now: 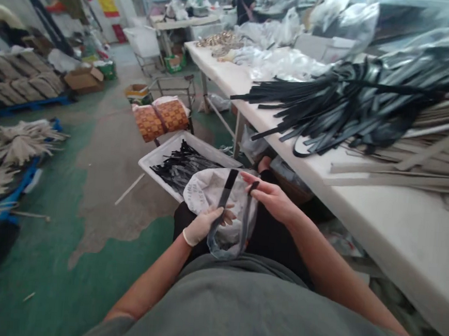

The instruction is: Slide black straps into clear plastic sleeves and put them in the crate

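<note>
A dark strap hangs in a U-shaped loop between my hands, above my lap. My left hand, in a pale glove with bare fingertips, grips it a little below one end, which sticks up past the thumb. With thumb and fingers my right hand pinches the strap's other end; this hand is bare. Below the loop, a white sack with rolled edges sits open on my lap. Its contents are mostly hidden behind my hands and the strap.
A white tray of black strips stands beyond my knees. On the long table to my right lie bundles of black straps and beige strips. A patterned cushion roll is ahead; pallets with bundles stand left.
</note>
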A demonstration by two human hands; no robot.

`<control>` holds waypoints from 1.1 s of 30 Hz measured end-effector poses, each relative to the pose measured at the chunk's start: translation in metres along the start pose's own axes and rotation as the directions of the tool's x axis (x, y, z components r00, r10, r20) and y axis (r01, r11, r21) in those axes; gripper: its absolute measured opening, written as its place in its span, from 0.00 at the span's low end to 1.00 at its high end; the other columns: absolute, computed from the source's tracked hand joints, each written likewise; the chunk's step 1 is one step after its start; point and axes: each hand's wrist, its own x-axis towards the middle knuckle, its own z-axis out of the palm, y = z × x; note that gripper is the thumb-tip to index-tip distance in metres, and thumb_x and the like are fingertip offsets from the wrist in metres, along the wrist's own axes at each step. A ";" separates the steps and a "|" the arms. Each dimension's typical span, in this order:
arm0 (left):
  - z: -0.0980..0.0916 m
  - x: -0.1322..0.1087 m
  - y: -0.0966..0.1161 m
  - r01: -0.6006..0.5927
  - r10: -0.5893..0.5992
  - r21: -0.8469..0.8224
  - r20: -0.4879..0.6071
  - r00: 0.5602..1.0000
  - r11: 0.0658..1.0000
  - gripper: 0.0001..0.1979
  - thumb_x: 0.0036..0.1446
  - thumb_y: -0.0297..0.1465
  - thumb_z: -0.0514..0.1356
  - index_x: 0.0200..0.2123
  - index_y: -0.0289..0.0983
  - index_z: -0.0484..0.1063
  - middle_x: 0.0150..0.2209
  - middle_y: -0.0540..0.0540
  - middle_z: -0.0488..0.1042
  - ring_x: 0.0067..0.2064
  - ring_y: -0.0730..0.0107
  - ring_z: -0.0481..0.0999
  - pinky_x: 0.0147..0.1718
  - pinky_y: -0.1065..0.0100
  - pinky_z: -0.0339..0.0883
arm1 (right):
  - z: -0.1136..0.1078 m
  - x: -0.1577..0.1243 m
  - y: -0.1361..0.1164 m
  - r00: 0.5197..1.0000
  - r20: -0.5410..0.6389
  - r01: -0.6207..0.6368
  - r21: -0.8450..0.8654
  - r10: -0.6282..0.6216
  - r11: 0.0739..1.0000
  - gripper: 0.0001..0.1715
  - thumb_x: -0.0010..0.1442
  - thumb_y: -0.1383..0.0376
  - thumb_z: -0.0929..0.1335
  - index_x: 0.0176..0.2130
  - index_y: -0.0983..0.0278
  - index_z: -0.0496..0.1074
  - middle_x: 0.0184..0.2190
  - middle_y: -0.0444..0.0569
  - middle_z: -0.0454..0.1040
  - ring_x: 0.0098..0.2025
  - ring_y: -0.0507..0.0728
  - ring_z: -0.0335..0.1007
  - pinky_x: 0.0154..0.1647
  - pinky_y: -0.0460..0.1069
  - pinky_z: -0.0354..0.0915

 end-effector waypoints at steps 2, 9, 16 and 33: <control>0.013 -0.002 -0.002 0.071 -0.076 0.076 0.060 0.995 0.995 0.24 0.53 0.45 0.65 0.45 0.31 0.77 0.33 0.41 0.79 0.32 0.68 0.76 0.33 0.70 0.66 | -0.001 0.009 -0.004 0.999 0.042 0.032 0.028 -0.033 0.999 0.19 0.53 0.50 0.74 0.37 0.62 0.81 0.57 0.53 0.73 0.60 0.64 0.66 0.63 0.59 0.57; 0.043 0.003 0.013 -0.136 0.140 0.242 0.001 0.990 0.961 0.23 0.47 0.44 0.69 0.44 0.38 0.77 0.36 0.45 0.77 0.40 0.65 0.74 0.44 0.67 0.66 | 0.026 -0.003 -0.018 0.998 0.035 0.049 -0.004 -0.049 0.999 0.20 0.53 0.49 0.72 0.36 0.61 0.82 0.37 0.49 0.81 0.47 0.63 0.76 0.55 0.59 0.66; 0.060 -0.001 -0.022 -0.008 -0.036 0.428 0.095 0.995 0.904 0.21 0.57 0.49 0.59 0.29 0.36 0.76 0.27 0.46 0.72 0.30 0.71 0.69 0.33 0.70 0.64 | 0.020 -0.021 -0.034 0.959 -0.172 0.205 -0.130 -0.225 0.970 0.11 0.58 0.56 0.71 0.35 0.58 0.82 0.39 0.46 0.82 0.49 0.61 0.76 0.68 0.61 0.49; -0.124 0.034 0.047 0.241 -0.079 0.185 -0.616 0.784 0.953 0.15 0.58 0.38 0.62 0.38 0.31 0.78 0.33 0.40 0.80 0.35 0.66 0.78 0.35 0.71 0.67 | -0.090 -0.068 0.049 0.908 -0.399 -0.309 -0.435 0.127 0.846 0.14 0.55 0.56 0.70 0.39 0.62 0.78 0.29 0.51 0.80 0.32 0.60 0.78 0.35 0.51 0.69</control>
